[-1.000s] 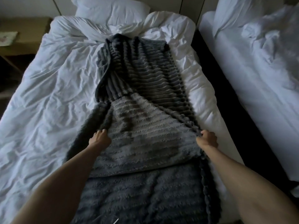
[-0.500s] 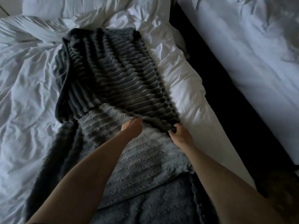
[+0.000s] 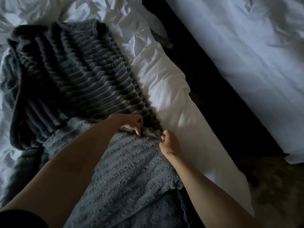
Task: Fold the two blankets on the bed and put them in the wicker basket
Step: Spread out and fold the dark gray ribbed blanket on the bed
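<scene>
A grey blanket (image 3: 128, 170) lies lengthwise on the white bed (image 3: 172, 99). Its far part shows a dark ribbed side (image 3: 79, 76); the near part shows a paler fuzzy side. My left hand (image 3: 130, 123) reaches across and pinches the blanket's right edge where the ribbed and fuzzy parts meet. My right hand (image 3: 169, 142) grips the same edge just to the right, fingers closed on the fabric. The two hands are almost touching. No wicker basket is in view, and I cannot tell a second blanket apart.
A dark gap (image 3: 222, 96) of floor runs between this bed and a second white bed (image 3: 246, 55) at the right. Patterned carpet (image 3: 271, 186) shows at the lower right. Rumpled white duvet (image 3: 9, 112) lies left of the blanket.
My hands, a second ago wide apart on the blanket's two sides, have come together at its right edge. The view has swung right and down, closer to the bed.
</scene>
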Demonstrator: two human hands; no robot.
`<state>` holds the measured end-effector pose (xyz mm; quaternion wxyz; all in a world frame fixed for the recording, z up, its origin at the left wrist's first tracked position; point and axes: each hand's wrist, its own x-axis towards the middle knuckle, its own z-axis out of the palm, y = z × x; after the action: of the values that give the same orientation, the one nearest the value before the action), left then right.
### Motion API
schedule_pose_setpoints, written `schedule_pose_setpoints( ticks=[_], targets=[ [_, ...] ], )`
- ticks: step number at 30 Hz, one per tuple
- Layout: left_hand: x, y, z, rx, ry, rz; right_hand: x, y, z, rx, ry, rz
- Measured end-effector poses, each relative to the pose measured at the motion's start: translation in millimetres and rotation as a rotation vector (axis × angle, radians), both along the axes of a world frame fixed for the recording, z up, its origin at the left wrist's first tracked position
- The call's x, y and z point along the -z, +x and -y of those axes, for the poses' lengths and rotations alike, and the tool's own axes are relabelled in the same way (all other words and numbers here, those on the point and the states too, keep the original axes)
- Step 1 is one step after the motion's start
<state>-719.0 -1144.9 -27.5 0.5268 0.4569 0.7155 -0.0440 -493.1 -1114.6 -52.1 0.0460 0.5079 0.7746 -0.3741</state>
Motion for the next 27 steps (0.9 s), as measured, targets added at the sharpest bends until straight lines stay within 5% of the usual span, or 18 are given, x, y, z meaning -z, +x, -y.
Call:
schedule_pose_setpoints(
  ticks=[6, 10, 17, 23, 27],
  targets=[
    [-6.6, -20.5, -29.0, -0.041, -0.076, 0.120, 7.0, -3.4, -1.0, -0.095, 0.075, 0.046],
    [-18.2, -38.6, -23.1, 0.212, -0.106, -0.132, 11.4, -0.4, -0.7, -0.156, 0.045, 0.131],
    [-58.4, -88.4, 8.7, 0.211, 0.136, -0.452, 12.9, 1.1, 2.7, -0.186, 0.041, 0.224],
    [-91.0, -110.0, 53.1, 0.008, -0.099, -0.329, 10.2, 10.5, -2.9, -0.246, 0.046, 0.283],
    [-119.2, -108.9, 112.2, 0.154, -0.247, -0.386, -3.6, 10.7, 8.8, -0.319, 0.095, 0.372]
  ],
)
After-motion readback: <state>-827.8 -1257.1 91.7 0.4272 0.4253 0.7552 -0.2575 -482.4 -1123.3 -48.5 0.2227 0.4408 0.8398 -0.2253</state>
